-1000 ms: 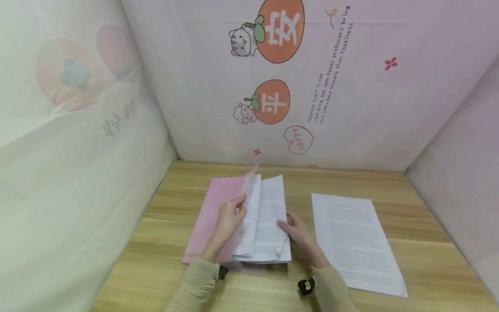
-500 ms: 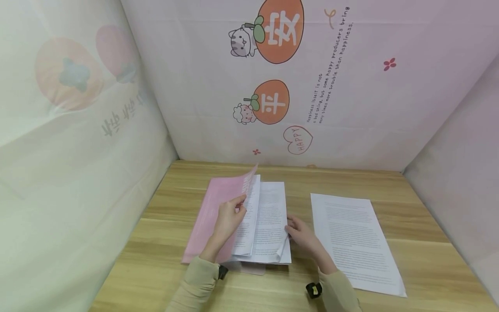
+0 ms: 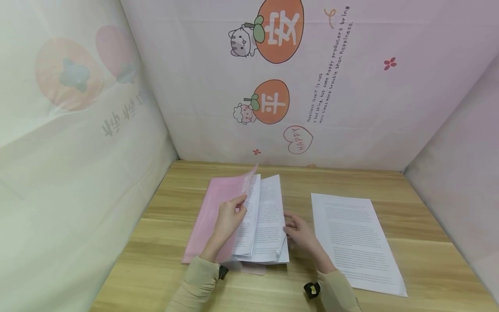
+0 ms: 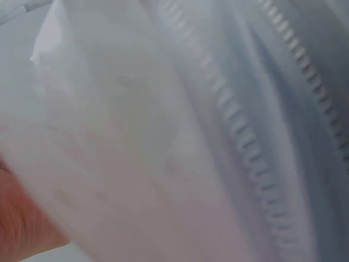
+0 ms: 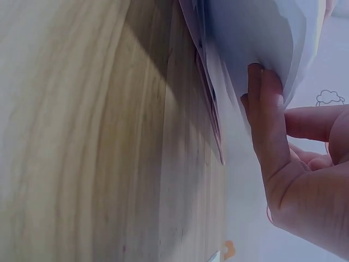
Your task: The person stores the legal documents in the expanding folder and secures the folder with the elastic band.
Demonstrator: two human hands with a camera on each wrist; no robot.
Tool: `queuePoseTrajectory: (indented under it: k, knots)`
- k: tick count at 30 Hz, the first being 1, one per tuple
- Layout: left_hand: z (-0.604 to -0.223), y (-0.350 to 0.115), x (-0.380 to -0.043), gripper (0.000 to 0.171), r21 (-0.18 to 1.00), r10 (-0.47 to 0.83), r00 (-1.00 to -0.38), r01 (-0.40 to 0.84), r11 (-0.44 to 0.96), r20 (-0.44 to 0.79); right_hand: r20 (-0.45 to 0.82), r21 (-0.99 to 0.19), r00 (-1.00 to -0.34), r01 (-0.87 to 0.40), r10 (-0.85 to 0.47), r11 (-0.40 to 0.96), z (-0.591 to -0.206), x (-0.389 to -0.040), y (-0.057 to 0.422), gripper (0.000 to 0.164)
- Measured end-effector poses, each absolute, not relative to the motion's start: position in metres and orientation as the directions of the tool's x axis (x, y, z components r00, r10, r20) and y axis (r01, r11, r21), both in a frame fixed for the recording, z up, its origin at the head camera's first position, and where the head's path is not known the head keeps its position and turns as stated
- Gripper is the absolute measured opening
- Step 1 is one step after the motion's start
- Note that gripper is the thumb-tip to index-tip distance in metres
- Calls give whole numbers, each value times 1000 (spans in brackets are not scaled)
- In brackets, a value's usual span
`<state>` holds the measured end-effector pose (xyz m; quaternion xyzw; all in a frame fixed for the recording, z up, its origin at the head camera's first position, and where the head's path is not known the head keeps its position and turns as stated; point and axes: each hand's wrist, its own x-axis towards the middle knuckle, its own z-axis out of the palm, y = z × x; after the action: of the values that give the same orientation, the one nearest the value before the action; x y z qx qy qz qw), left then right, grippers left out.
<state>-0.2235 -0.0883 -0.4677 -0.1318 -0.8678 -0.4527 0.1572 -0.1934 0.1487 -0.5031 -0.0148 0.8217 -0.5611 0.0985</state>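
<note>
A pink folder (image 3: pixel 210 203) lies on the table with its translucent cover raised at the right edge. My left hand (image 3: pixel 228 221) pinches that edge, beside a few printed sheets (image 3: pixel 249 234) standing partly up. To the right of them are more printed white papers (image 3: pixel 269 229) with a curled lower corner. My right hand (image 3: pixel 302 234) holds their right edge, bending it up. In the right wrist view, the thumb and fingers (image 5: pixel 267 109) pinch the lifted papers (image 5: pixel 256 33). Blurred pinkish plastic (image 4: pixel 131 136) fills much of the left wrist view, with ridged strips at its right.
Another printed white sheet (image 3: pixel 356 242) lies to the right on the wooden table (image 3: pixel 187 182). Behind the table hangs a white backdrop (image 3: pixel 206 130) with cartoon fruit and lettering. Fabric walls stand at both sides.
My right hand slid right along the papers half a second ago, when they lay flatter. Now their right edge is lifted and bent leftward again. The left hand has stayed in place.
</note>
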Motion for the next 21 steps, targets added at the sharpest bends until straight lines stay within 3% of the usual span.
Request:
queuePoseTrajectory:
  k: [21]
  knots:
    - [-467, -87, -221, 36, 740, 94, -919, 365, 565, 382, -120, -941, -981, 63, -155, 331, -506, -203, 127, 49]
